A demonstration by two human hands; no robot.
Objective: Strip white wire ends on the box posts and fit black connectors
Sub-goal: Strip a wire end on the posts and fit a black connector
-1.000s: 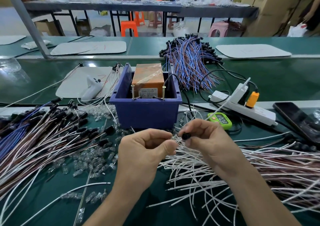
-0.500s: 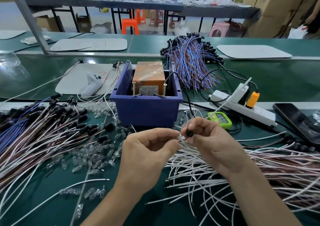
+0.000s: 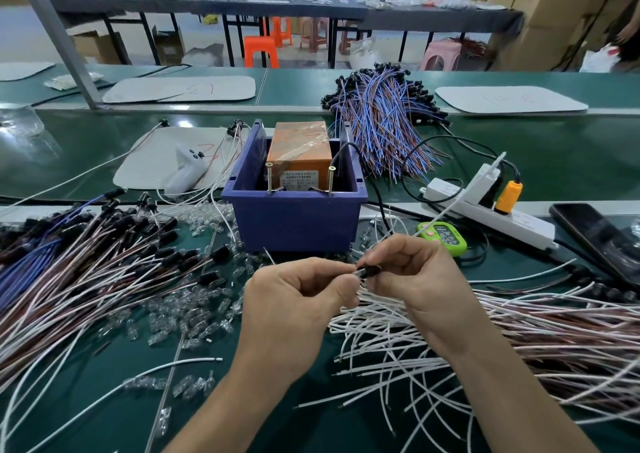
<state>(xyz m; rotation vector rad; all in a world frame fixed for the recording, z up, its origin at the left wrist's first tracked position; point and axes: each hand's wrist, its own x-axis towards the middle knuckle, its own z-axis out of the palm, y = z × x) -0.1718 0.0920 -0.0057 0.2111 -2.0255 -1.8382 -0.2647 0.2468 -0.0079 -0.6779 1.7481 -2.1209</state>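
step in hand, my reading: fitting, not stripping. right hand (image 3: 415, 279) pinches a small black cylindrical connector (image 3: 370, 272) between thumb and forefinger. left hand (image 3: 298, 300) is curled, thumb and forefinger pinched tight against the connector's end, on what i take for a white wire end. both hands are raised over the green surface (image 3: 554, 161), toward its near edge, in front of the blue plastic box (image 3: 294, 224). the two brass screw posts (image 3: 268, 178) stand upright inside the box's front wall, apart from the hands.

a loose pile of white wires (image 3: 398, 345) lies below and right of the hands. a bundle of wires with black connectors fitted (image 3: 138, 255) lies along the left side.

next move likely calls for a straight push of wire into connector: ends lined up, firm pinch both sides.

hard to make out:
- the join itself, covered by fingertips
- whether the held end is bared
- which strand of the pile it belongs to
- the scattered clear plastic pieces (image 3: 194, 317), too small to identify
- the right edge of the surface, cut off
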